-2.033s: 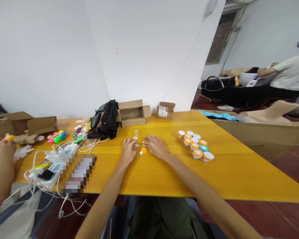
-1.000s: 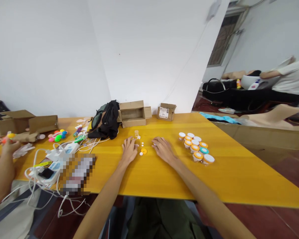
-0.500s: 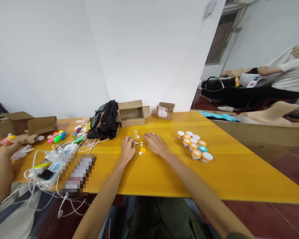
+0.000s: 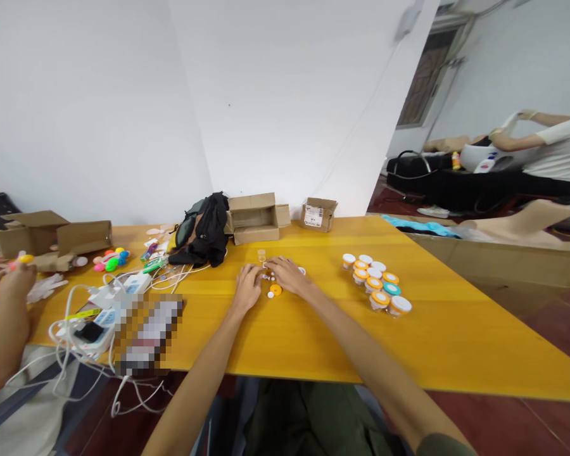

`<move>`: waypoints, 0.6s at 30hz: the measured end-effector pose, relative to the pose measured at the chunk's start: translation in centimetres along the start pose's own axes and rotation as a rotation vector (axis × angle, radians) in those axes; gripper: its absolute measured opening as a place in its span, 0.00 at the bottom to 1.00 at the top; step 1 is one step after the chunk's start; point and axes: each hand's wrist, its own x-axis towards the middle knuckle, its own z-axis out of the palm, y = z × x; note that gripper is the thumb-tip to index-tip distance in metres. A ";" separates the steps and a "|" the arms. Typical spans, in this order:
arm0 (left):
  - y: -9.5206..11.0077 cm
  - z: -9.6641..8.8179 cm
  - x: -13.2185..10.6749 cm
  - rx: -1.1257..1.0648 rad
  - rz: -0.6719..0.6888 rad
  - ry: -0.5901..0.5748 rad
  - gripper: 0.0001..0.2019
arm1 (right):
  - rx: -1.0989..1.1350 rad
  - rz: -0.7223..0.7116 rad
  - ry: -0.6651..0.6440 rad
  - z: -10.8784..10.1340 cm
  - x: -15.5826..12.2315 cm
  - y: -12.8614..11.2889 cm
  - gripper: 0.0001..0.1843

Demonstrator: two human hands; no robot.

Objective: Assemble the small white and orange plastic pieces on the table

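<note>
My left hand (image 4: 247, 286) rests low over the table, its fingers curled together around something too small to make out. Just to its right, my right hand (image 4: 286, 274) has its fingertips bent close to the left ones, near a tiny white part (image 4: 265, 265). Below the fingertips lie an orange ring-shaped lid (image 4: 275, 289) and a small white disc (image 4: 270, 295). Behind the hands stands a small clear cup (image 4: 261, 255). Another white round piece (image 4: 302, 271) shows partly from behind my right hand.
Several small jars with orange, white and teal lids (image 4: 374, 273) stand to the right. Cardboard boxes (image 4: 255, 233) and a black backpack (image 4: 204, 234) line the back. Cables, a power strip (image 4: 135, 284) and a phone (image 4: 152, 335) lie left. A co-worker's hands (image 4: 21, 272) hold a colourful item.
My right hand has moved left toward the left hand and now covers part of the small pieces. The left hand stays nearly in place. The view has shifted slightly.
</note>
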 end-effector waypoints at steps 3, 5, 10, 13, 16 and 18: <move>-0.1 0.1 0.0 0.014 0.008 0.011 0.13 | 0.003 0.010 0.029 -0.3 -0.7 0.1 0.21; -0.2 0.2 0.0 0.027 0.014 0.017 0.11 | 0.006 0.029 0.066 -0.4 -1.4 0.2 0.19; -0.5 0.4 0.0 0.041 0.003 0.005 0.09 | -0.006 0.117 0.169 -0.1 -3.8 1.5 0.16; -0.6 0.4 0.1 0.050 0.009 -0.002 0.09 | -0.004 0.165 0.210 0.3 -5.2 2.7 0.15; -0.5 0.3 0.2 0.048 0.014 -0.004 0.09 | 0.022 0.169 0.216 0.7 -5.8 3.4 0.16; -0.2 0.1 0.1 0.040 0.018 0.008 0.10 | 0.049 0.154 0.213 0.9 -5.7 3.5 0.17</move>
